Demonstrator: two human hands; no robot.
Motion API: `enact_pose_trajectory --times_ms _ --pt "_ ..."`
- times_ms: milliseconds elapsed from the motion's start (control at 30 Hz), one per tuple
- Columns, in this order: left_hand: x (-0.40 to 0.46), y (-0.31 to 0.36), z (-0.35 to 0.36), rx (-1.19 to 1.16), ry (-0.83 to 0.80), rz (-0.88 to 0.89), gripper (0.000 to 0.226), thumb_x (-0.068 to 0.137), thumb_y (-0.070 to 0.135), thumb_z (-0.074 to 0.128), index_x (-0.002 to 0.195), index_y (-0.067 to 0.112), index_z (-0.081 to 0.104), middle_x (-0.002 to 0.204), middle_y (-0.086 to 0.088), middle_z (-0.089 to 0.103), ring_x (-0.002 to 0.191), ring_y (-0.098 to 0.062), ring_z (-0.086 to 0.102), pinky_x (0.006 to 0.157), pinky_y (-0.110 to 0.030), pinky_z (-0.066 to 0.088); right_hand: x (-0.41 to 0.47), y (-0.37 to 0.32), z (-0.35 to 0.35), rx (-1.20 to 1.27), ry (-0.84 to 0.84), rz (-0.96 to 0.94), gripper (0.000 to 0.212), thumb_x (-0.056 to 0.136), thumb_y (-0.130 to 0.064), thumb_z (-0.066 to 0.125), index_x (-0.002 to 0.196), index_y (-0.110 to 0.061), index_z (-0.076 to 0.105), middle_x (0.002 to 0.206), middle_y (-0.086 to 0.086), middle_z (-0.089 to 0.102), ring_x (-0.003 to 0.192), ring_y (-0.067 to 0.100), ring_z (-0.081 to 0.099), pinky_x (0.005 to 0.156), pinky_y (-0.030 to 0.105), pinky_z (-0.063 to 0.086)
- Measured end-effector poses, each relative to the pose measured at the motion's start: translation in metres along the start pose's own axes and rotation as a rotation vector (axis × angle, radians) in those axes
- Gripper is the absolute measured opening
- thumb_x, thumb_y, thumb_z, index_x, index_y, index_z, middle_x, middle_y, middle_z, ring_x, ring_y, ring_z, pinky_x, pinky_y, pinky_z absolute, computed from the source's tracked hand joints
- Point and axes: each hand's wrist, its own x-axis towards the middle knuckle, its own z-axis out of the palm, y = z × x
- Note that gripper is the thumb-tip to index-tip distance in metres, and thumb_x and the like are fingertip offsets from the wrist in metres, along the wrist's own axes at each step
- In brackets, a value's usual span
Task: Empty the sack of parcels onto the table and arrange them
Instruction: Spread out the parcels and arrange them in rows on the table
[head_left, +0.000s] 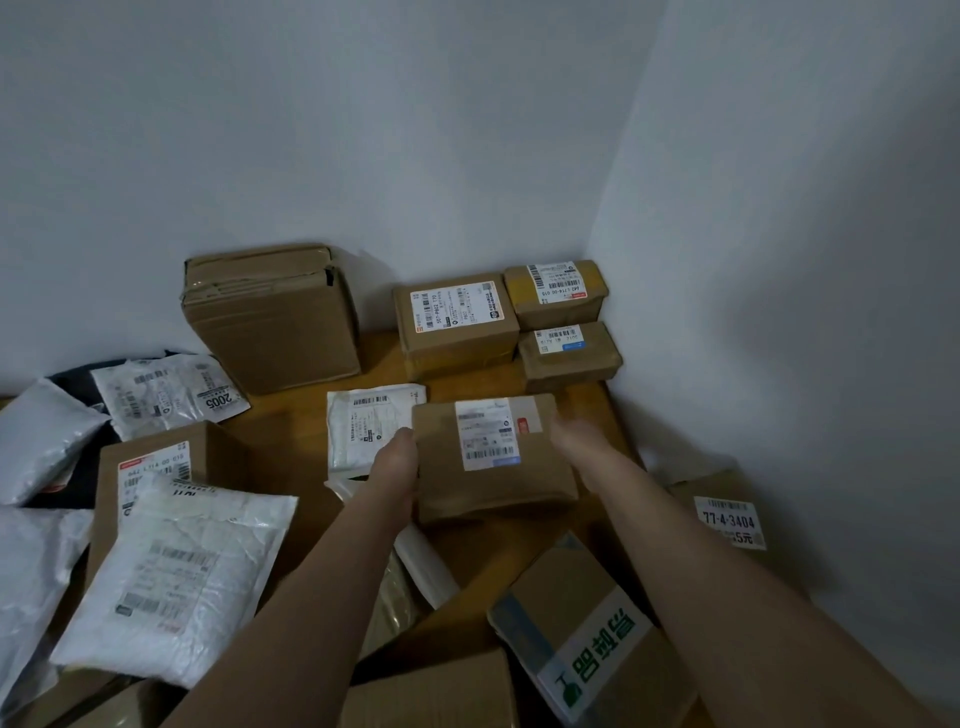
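The left hand (397, 457) grips the left edge of a labelled brown box (493, 457); its fingers curl round that edge. The right hand (576, 441) sits at the box's right edge, blurred, so its grip cannot be told. The box is over the middle of the wooden counter (306, 410), its left edge overlapping a white mailer (363, 426).

At the far wall stand a tall carton (275, 317) and, to its right, a medium box (454, 325) touching two small boxes (563, 325) set one behind the other in the corner. To the left lie white and grey poly bags (171, 582) piled over another box (156, 462). A green-taped box (587, 623) lies near, tilted. At the right edge lies a box marked 77-4-3404 (727, 514).
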Motion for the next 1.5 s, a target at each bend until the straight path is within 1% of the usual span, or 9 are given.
enact_pose_trajectory --times_ms 133,300,433,600,700,900,1100,1300,1500 --pt "0.002 0.003 0.010 0.037 -0.068 -0.017 0.039 0.103 0.034 0.034 0.122 0.006 0.051 0.089 -0.008 0.057 0.077 -0.023 0.054 0.063 -0.034 0.047 0.011 -0.004 -0.009 -0.084 0.146 -0.047 0.028 0.101 -0.032 0.039 0.102 -0.013 0.059 0.109 0.008 0.061 0.091 0.017 0.057 0.084 0.032 0.048" --pt "0.012 -0.003 0.030 0.008 -0.259 -0.035 0.047 0.103 0.041 0.033 0.129 0.007 0.051 0.123 -0.010 0.056 0.112 -0.028 0.052 0.092 -0.040 0.043 0.017 -0.003 -0.021 -0.134 0.475 -0.042 0.062 0.085 -0.045 0.051 0.136 -0.014 0.034 0.135 0.013 0.048 0.122 0.033 0.047 0.098 0.052 0.042" --pt "0.013 -0.010 0.038 0.150 -0.174 -0.081 0.048 0.102 0.041 0.035 0.137 0.011 0.048 0.139 -0.017 0.044 0.121 -0.038 0.048 0.097 -0.044 0.043 0.003 -0.005 -0.025 -0.199 0.430 0.037 0.059 0.091 -0.042 0.054 0.137 -0.012 0.034 0.127 0.011 0.047 0.118 0.030 0.045 0.093 0.043 0.040" --pt "0.012 -0.020 0.036 0.135 -0.342 -0.135 0.055 0.101 0.045 0.033 0.145 0.010 0.037 0.145 -0.016 0.043 0.130 -0.040 0.043 0.105 -0.047 0.035 0.009 0.010 -0.012 -0.084 0.296 -0.015 0.043 0.084 -0.036 0.058 0.121 -0.016 0.053 0.120 0.006 0.060 0.106 0.023 0.055 0.086 0.031 0.049" --pt "0.008 -0.019 0.036 0.091 -0.408 -0.101 0.054 0.102 0.046 0.031 0.140 0.009 0.042 0.135 -0.011 0.053 0.121 -0.034 0.050 0.101 -0.045 0.037 0.018 0.016 -0.011 0.009 0.289 -0.075 0.041 0.080 -0.031 0.065 0.117 -0.016 0.055 0.114 0.006 0.065 0.100 0.021 0.063 0.073 0.029 0.057" --pt "-0.006 -0.007 0.024 0.094 -0.337 -0.037 0.045 0.103 0.041 0.030 0.122 0.009 0.056 0.106 -0.011 0.065 0.100 -0.031 0.061 0.092 -0.043 0.045 -0.013 -0.002 -0.023 0.032 0.191 -0.155 0.034 0.091 -0.017 0.060 0.124 -0.013 0.054 0.119 0.004 0.065 0.102 0.019 0.066 0.041 0.009 0.040" --pt "-0.028 -0.004 0.014 0.082 -0.311 -0.007 0.042 0.103 0.038 0.035 0.120 0.008 0.057 0.110 -0.013 0.067 0.100 -0.032 0.063 0.089 -0.043 0.049 -0.038 -0.010 -0.023 0.028 0.122 -0.220 0.045 0.091 -0.021 0.057 0.134 -0.013 0.047 0.129 0.008 0.057 0.107 0.021 0.061 0.052 0.015 0.041" --pt "-0.043 -0.013 0.008 0.052 -0.246 0.000 0.040 0.103 0.035 0.035 0.121 0.006 0.056 0.110 -0.014 0.066 0.098 -0.032 0.063 0.083 -0.043 0.049 -0.063 -0.001 -0.012 0.010 0.039 -0.215 0.049 0.095 -0.016 0.050 0.143 -0.009 0.038 0.141 0.010 0.047 0.127 0.026 0.046 0.086 0.028 0.041" --pt "-0.041 -0.012 -0.002 -0.007 -0.153 0.005 0.038 0.103 0.029 0.036 0.122 0.003 0.054 0.107 -0.017 0.064 0.096 -0.034 0.062 0.078 -0.043 0.052 -0.068 0.006 0.011 0.051 -0.106 -0.152 0.036 0.096 -0.015 0.045 0.130 -0.006 0.052 0.130 0.016 0.053 0.110 0.027 0.053 0.098 0.039 0.043"
